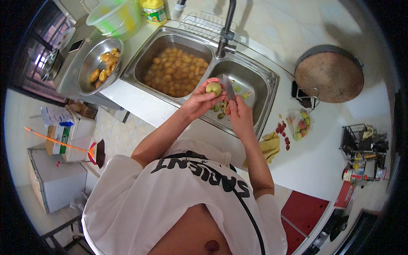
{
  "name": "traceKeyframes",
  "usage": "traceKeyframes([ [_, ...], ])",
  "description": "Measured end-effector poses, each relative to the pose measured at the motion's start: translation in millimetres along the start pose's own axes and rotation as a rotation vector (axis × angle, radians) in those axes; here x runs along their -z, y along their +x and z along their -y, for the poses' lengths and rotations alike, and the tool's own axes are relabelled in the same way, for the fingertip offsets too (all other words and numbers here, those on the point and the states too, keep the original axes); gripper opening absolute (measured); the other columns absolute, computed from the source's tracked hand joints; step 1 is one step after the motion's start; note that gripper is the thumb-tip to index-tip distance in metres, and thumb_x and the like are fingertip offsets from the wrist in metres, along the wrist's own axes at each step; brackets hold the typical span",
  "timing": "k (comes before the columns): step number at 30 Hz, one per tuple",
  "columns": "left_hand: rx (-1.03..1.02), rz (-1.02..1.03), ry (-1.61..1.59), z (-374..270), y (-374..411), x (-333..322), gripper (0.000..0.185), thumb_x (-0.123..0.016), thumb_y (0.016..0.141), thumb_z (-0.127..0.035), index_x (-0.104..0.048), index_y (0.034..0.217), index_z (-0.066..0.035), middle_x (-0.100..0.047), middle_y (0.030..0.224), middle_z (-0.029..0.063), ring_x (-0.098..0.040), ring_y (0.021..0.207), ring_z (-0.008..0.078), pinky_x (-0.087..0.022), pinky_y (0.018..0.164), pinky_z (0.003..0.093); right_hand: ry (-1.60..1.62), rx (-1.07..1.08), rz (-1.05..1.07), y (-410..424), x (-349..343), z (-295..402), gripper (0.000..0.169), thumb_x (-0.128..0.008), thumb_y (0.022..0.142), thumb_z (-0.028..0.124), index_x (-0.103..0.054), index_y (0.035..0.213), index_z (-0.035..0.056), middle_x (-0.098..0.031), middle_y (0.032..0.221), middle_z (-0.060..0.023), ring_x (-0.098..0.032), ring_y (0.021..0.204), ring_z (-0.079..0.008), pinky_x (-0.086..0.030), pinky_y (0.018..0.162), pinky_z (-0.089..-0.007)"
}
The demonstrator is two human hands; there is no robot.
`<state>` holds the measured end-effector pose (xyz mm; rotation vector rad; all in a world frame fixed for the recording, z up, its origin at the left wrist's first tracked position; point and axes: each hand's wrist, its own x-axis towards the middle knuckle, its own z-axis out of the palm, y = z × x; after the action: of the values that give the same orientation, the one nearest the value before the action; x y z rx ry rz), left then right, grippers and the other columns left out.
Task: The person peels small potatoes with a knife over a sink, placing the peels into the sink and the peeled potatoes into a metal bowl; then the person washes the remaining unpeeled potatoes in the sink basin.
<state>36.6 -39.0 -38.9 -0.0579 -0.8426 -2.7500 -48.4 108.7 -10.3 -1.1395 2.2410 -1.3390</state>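
Note:
A round pale-green fruit rests in the fingers of my left hand, above the divider of the steel double sink. My right hand grips a knife whose broad blade points up and away from me, just right of the fruit. Below the hands, green peelings and fruit pieces lie in the right basin. Many small potatoes sit in brownish water in the left basin. The knife's handle is mostly hidden in my fist.
A steel bowl of potatoes stands left of the sink, near a translucent bucket. The black faucet rises behind. On the right counter are a yellow cloth, red grapes, a bag of fruit and a round cutting board.

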Motion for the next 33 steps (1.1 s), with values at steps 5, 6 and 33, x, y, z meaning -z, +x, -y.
traceKeyframes([
  [5, -0.031, -0.009, 0.105, -10.4, -4.5, -12.5, 0.043, -0.065, 0.077, -0.010, -0.044, 0.114, -0.012, -0.050, 0.111, 0.0034, -0.049, 0.102, 0.0158, -0.040, 0.090, 0.0337, -0.090, 0.079, 0.030, 5.9, -5.8, 21.6, 0.015, -0.044, 0.090, 0.019, -0.046, 0.090, 0.0033, -0.056, 0.064, -0.0142, -0.055, 0.059, -0.0318, -0.041, 0.052, -0.0424],
  [6, -0.044, -0.013, 0.114, -9.7, -4.4, -12.0, 0.043, -0.066, 0.077, -0.010, -0.044, 0.114, -0.012, -0.050, 0.111, 0.0035, -0.049, 0.102, 0.0157, -0.040, 0.089, 0.0334, -0.119, 0.097, 0.040, 6.4, -6.3, 23.1, 0.016, -0.044, 0.090, 0.020, -0.044, 0.090, 0.0038, -0.057, 0.066, -0.0170, -0.056, 0.061, -0.0389, -0.040, 0.053, -0.0479],
  [33, 0.002, -0.523, 0.262, 42.7, 13.8, -16.0, 0.034, -0.061, 0.081, -0.007, -0.045, 0.110, -0.004, -0.055, 0.101, 0.0078, -0.055, 0.094, 0.0165, -0.047, 0.082, 0.0293, -0.468, -0.183, 0.035, 26.9, -11.1, -26.8, 0.018, -0.049, 0.084, 0.012, -0.047, 0.100, 0.0031, -0.060, 0.078, -0.0215, -0.059, 0.074, -0.0388, -0.045, 0.063, -0.0484],
])
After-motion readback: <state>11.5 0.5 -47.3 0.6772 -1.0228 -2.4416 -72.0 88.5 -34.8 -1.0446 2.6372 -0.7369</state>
